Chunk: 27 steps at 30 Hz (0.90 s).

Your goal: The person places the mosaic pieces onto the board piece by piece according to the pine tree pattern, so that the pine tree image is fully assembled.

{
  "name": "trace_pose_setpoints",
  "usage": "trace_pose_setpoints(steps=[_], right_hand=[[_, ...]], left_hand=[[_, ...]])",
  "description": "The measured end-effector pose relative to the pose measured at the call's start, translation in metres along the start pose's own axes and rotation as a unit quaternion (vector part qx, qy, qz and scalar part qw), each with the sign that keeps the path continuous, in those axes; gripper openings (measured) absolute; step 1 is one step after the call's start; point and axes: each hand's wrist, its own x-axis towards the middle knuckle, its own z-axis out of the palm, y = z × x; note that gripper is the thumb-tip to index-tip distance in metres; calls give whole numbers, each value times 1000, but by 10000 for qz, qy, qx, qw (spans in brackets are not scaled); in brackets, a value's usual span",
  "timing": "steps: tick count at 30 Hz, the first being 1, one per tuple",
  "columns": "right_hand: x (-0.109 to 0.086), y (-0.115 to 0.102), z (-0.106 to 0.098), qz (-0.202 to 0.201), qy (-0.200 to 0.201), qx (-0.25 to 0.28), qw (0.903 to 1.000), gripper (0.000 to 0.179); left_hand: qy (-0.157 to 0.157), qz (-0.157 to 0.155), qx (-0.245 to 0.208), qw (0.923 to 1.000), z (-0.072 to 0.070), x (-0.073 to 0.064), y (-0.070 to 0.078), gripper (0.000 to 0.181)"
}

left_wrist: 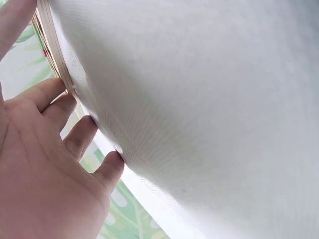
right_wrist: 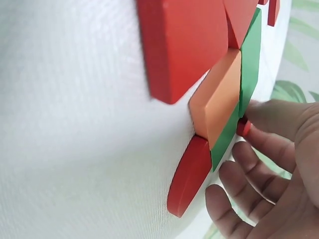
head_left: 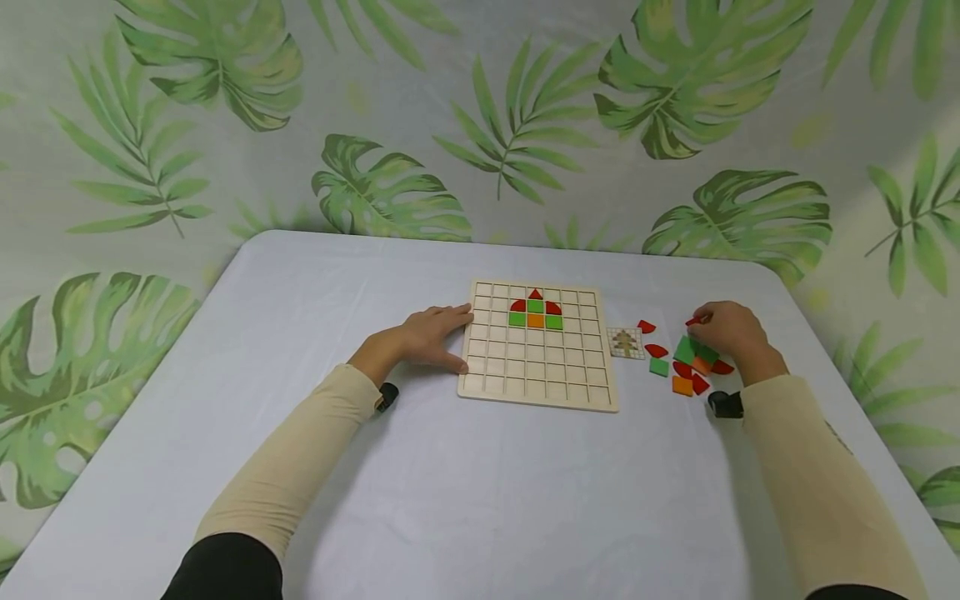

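A wooden grid board (head_left: 536,379) lies on the table, with red, green and orange tiles laid in its upper middle squares. Against its left edge rests my left hand (head_left: 427,335), thumb and fingers spread; the left wrist view shows the fingertips (left_wrist: 115,158) near the board's side. Over a loose group of tiles on the right is my right hand (head_left: 733,332), which pinches a small red tile (head_left: 693,322) between thumb and finger. In the right wrist view that red tile (right_wrist: 243,127) is mostly hidden. Beneath lie an orange tile (right_wrist: 219,94) and a green tile (right_wrist: 251,59).
Between the board and the loose tiles lies a small pattern card (head_left: 626,342) with a tree-like figure. Close to it are red quarter-round tiles (head_left: 656,351) and a green square tile (head_left: 659,367). A white cloth (head_left: 525,500) covers the table; leaf-print fabric (head_left: 525,108) hangs behind.
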Motion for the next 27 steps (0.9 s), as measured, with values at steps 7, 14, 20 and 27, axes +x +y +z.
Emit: trace_pose_setpoints(steps=[7, 14, 20, 27], right_hand=[[0, 1, -1, -109, 6, -21, 9999, 43], [2, 3, 1, -150, 35, -59, 9999, 43], [1, 3, 3, -186, 118, -135, 9997, 44], [2, 8, 4, -272, 219, -91, 9993, 44]], left_hand=[[6, 4, -41, 10000, 0, -1, 0, 93], [28, 30, -66, 10000, -1, -2, 1, 93], [24, 23, -85, 10000, -1, -3, 2, 93], [52, 47, -59, 10000, -1, -2, 0, 93]])
